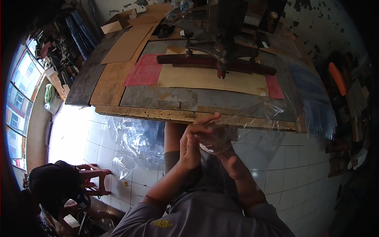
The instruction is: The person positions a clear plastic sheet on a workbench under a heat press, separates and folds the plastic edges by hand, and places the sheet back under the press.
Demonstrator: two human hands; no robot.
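A clear plastic sheet (pixel 252 146) spreads to the right from my two hands, just in front of the worktable's edge. My left hand (pixel 192 140) has its fingers bent around the sheet's left end, the forefinger pointing right. Behind the see-through film, my right hand (pixel 215 142) grips the same end, close against the left one; its fingers are partly blurred by glare. The upper part of the sheet overlaps the table's front edge. Beyond the hands, a press with a long dark red bar (pixel 244 67) stands over a yellow sheet (pixel 205 81) with red ends.
The wooden worktable (pixel 158 114) carries cardboard (pixel 128 45) at the left and a stack of bluish plastic sheets (pixel 318 106) hanging over its right edge. Crumpled clear plastic (pixel 138 140) is below the table. A person (pixel 55 189) is at lower left near a red stool (pixel 96 177).
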